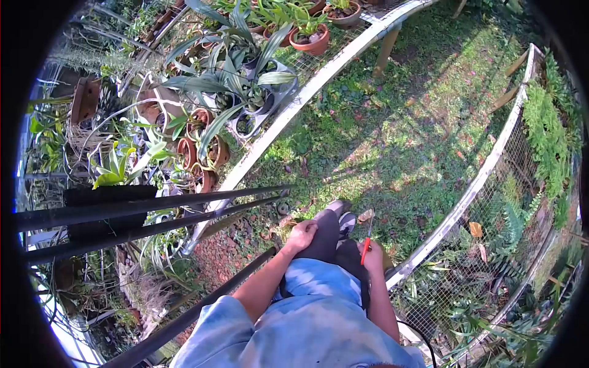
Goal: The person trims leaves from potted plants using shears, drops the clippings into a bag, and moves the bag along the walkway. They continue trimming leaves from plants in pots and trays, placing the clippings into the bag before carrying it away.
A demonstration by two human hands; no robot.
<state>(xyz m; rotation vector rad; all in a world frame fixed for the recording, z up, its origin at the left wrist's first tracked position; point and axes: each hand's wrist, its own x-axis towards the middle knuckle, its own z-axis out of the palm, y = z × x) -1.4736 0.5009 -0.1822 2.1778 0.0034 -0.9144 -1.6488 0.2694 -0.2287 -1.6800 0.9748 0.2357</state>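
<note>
Blue tie-dyed shirt (319, 319) fills the bottom of the downward view. Left hand (302, 235) rests curled on the raised dark-trousered knee, holding nothing visible. Right hand (373, 257) is closed around a thin red-handled tool (366, 245), its tip pointing up over the grass (392, 135) path. Mesh benches with potted plants (245, 92) flank both sides. For clean work, the tool is best kept steady and pointed away from the leg.

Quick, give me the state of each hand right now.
Left hand: closed into a loose fist, resting on the knee, holding nothing visible.
Right hand: closed around a red-handled tool.
</note>
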